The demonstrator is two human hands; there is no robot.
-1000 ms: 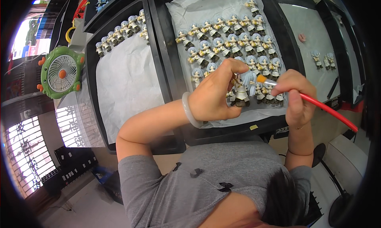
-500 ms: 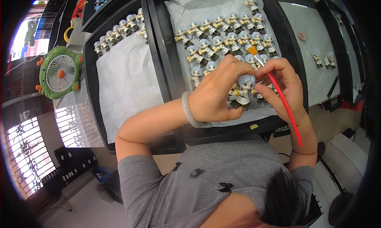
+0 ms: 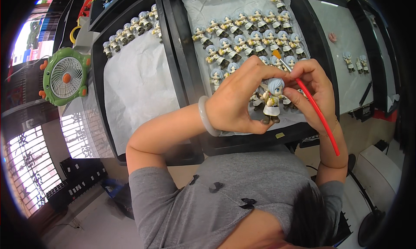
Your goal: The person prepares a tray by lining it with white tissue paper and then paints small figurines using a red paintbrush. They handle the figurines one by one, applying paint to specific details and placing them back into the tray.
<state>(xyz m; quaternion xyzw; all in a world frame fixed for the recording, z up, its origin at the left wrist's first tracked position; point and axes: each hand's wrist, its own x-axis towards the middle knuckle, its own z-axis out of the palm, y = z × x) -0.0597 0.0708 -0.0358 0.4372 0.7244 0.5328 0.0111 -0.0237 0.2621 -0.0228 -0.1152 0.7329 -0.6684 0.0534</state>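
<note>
A small figurine point(image 3: 272, 106) with pale blue hair, white clothes and dark boots stands upright between my hands, over the middle tray point(image 3: 242, 144). My left hand point(image 3: 236, 97) is closed on it, thumb by the boots and fingers behind the head. A thin paintbrush point(image 3: 320, 114) with a red handle and orange bristles lies across my right hand point(image 3: 315, 86), which grips it. The bristles point away from me. My right thumb is beside the figurine's head; whether it touches, I cannot tell. Rows of similar figurines point(image 3: 255, 39) lie beyond my hands on white paper.
The left tray point(image 3: 177, 82) holds paper with figurines point(image 3: 127, 32) along its far end. Farther left is a green fan point(image 3: 65, 78). The right tray point(image 3: 356, 45) has a few figurines point(image 3: 348, 62) and a small pink piece point(image 3: 332, 37). A yellow tag point(image 3: 280, 135) sits on the middle tray's near rim.
The figurine has turned between my fingers and sits slightly farther right. The brush handle's near end has swung a little to the right.
</note>
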